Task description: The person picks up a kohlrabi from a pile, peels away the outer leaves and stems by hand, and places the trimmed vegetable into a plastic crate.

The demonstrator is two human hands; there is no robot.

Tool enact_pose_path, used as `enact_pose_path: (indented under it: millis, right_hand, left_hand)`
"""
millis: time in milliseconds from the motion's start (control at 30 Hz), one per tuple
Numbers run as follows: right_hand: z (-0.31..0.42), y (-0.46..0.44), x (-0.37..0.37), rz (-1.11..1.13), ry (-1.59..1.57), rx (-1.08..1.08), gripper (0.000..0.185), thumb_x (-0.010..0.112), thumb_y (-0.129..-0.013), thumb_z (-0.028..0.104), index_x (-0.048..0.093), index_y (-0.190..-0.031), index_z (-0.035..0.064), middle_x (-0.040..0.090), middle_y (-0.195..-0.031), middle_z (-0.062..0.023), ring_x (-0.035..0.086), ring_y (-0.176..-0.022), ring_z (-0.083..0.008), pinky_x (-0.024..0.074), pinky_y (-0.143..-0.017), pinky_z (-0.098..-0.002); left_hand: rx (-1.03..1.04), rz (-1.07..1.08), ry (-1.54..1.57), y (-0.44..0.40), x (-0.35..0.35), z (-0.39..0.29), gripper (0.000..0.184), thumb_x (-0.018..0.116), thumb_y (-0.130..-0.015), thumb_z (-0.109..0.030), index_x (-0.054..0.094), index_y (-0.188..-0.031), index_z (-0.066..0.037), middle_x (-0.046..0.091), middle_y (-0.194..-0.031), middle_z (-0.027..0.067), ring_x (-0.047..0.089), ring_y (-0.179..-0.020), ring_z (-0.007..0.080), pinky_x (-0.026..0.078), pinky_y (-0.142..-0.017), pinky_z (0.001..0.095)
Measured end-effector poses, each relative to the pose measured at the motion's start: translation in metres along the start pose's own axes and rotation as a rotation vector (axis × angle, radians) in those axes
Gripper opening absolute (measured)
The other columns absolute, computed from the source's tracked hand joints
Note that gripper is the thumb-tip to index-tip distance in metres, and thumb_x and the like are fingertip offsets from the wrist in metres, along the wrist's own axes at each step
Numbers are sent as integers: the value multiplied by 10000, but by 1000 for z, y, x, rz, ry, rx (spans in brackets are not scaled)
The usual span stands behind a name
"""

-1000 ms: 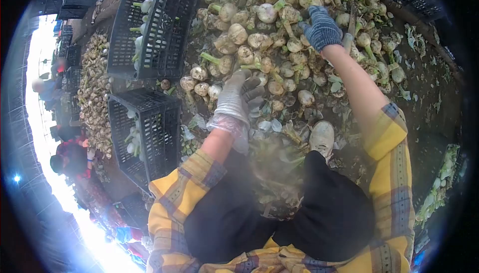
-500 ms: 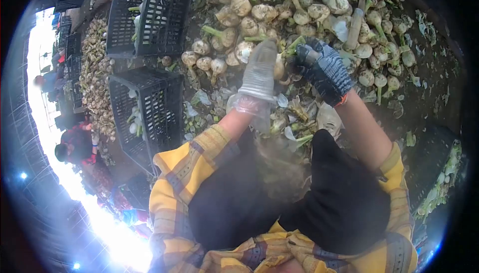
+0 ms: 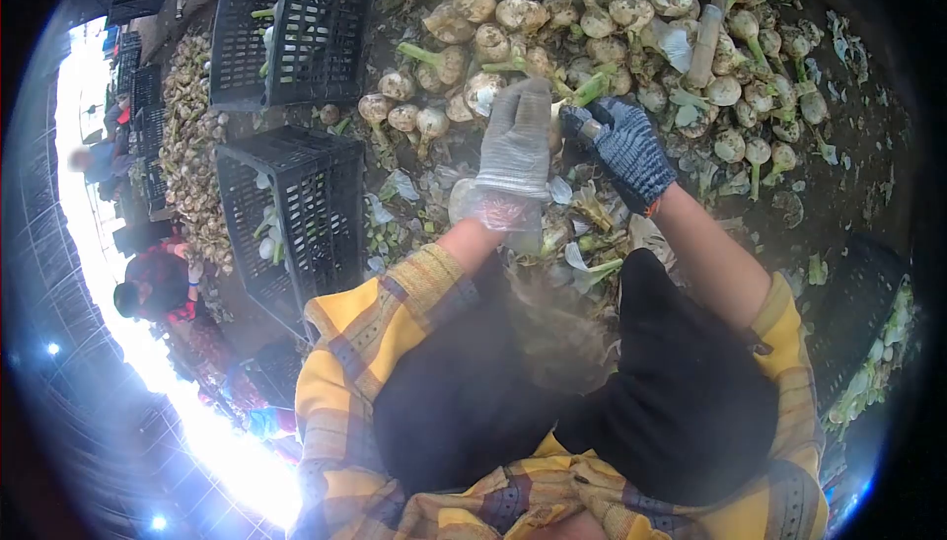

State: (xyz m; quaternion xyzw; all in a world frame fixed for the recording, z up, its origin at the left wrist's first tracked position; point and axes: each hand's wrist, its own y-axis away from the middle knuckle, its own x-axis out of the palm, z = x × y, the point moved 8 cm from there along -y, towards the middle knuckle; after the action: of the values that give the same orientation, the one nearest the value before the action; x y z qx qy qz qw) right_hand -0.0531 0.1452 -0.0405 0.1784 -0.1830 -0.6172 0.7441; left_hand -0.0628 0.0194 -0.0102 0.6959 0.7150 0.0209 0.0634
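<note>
My left hand (image 3: 517,136), in a pale glove with a clear plastic cuff, is closed around a garlic bulb. Most of that bulb is covered by the fingers; its cut green stem (image 3: 592,88) sticks out toward the right. Close beside it, my right hand (image 3: 628,150) wears a grey-and-black knit glove and is curled around a small metal knife (image 3: 590,129), of which only a short shiny part shows. Just beyond both hands spreads a pile of soil-marked garlic bulbs (image 3: 523,15) with stems. Loose skins and stem scraps (image 3: 582,254) lie below the hands.
Black plastic crates (image 3: 326,37) holding pale bulbs stand at the left, one (image 3: 321,215) nearer me. Another crate (image 3: 858,323) with trimmed stalks is at the right. A wooden stick (image 3: 703,47) rests on the pile. Another person (image 3: 158,279) works at far left beside more bulbs.
My right hand has shifted slightly down and left and turned, showing the metal piece more plainly. The green stem stands out more between the hands. My left hand's fingers have turned slightly.
</note>
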Motion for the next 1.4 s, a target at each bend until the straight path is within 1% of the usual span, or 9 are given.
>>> enact_pose_path:
  millis: [633, 800, 867, 933, 1033, 1100, 1167, 1333, 1400]
  right_hand:
    - [17, 4, -1, -17, 413, -274, 288, 546, -820, 247, 593, -947, -7, 583, -876, -242, 558, -837, -391, 441, -729, -436]
    - [16, 4, -3, -43, 434, -282, 274, 562, -781, 218, 598, -939, -4, 591, -861, -232, 562, -828, -388, 449, -732, -432]
    - [8, 2, -4, -103, 439, -293, 276, 566, -772, 219, 601, -932, -3, 595, -839, -229, 568, -812, -384, 454, -725, -426]
    - [-3, -1, -6, -132, 359, -253, 278, 565, -771, 223, 603, -929, -2, 599, -836, -229, 574, -802, -383, 457, -718, -421]
    - [-6, 1, -10, -150, 133, -172, 283, 557, -775, 228, 603, -923, -9, 599, -837, -238, 578, -800, -384, 459, -713, -417]
    - [-4, 1, -14, -176, 124, -161, 293, 554, -779, 233, 601, -927, -15, 603, -844, -240, 585, -805, -377, 460, -716, -409]
    - [-4, -2, -21, -227, 292, -189, 309, 554, -784, 240, 600, -941, -22, 612, -852, -235, 598, -813, -361, 464, -724, -395]
    - [-2, 2, -18, -231, 195, -105, 331, 547, -793, 251, 592, -954, -34, 610, -861, -242, 593, -838, -364, 462, -730, -390]
    - [-8, -1, -19, -236, 139, -84, 346, 544, -795, 257, 582, -961, -44, 603, -870, -250, 585, -846, -373, 459, -732, -397]
  left_hand:
    - [-314, -55, 15, 4, -7, 20, 270, 502, -913, -308, 542, -1034, -71, 492, -792, -9, 432, -636, 64, 390, -571, 207]
    - [-166, 74, -250, -3, -6, 24, 300, 494, -910, -327, 543, -1051, -66, 560, -882, 42, 530, -711, 129, 445, -652, 237]
    - [-417, 80, -128, 1, -8, 39, 348, 508, -892, -369, 545, -1046, -58, 571, -918, 61, 553, -749, 147, 460, -670, 252]
    - [-878, -38, 309, 19, 7, 24, 400, 530, -867, -408, 546, -1039, -48, 569, -938, 75, 565, -766, 161, 474, -655, 274]
    - [-887, 129, 295, 14, 12, 23, 472, 548, -829, -469, 553, -1023, -39, 557, -896, 68, 559, -710, 149, 477, -553, 282]
    - [-463, 147, 101, -4, 13, 22, 496, 506, -843, -493, 523, -1070, -53, 573, -817, 49, 548, -602, 123, 442, -455, 248]
    - [-314, 121, 0, -3, 12, 26, 497, 493, -849, -494, 513, -1091, -60, 573, -802, 46, 543, -554, 117, 427, -415, 230]
    - [-805, 105, 360, 18, 10, 33, 446, 544, -845, -404, 496, -1108, -47, 553, -856, 71, 548, -574, 144, 461, -477, 229]
    - [-871, 95, 283, 19, 8, 36, 500, 570, -821, -450, 475, -1122, -62, 569, -856, 46, 565, -608, 139, 488, -507, 244]
